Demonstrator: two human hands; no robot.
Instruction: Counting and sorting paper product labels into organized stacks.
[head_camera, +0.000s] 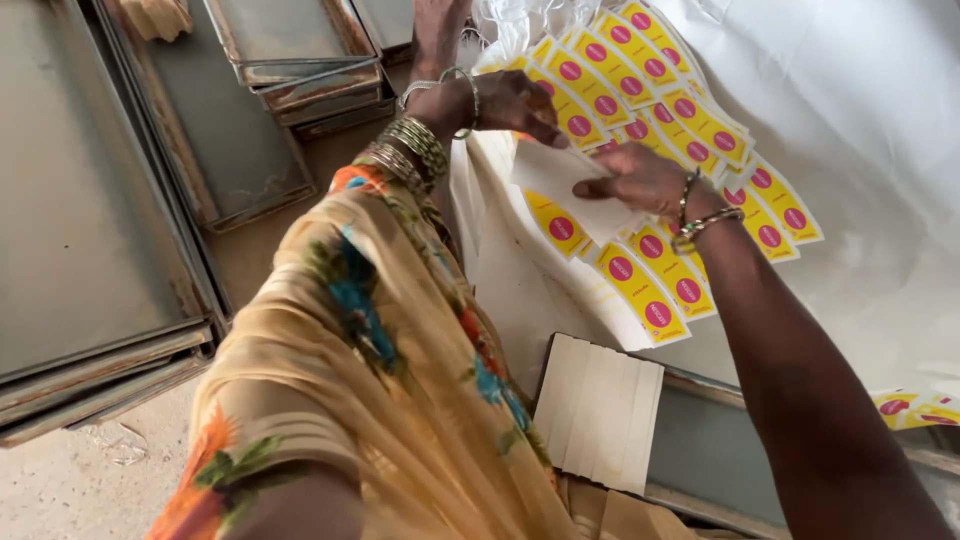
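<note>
Hands are pinching one white slip (575, 195): left hand (510, 100) at its top edge, right hand (640, 180) at its right. Yellow labels (640, 100) are crowding both sides; white sheet (860, 120) is lying open rightward.

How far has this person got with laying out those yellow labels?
Done: many yellow labels with pink dots already lie fanned in overlapping rows on the white sheet. In hand: the left hand and right hand hold a white strip, blank side up, over the rows. Left: a stack of blank-side-up strips waits on a metal tray's edge, so plenty seems to remain.
</note>
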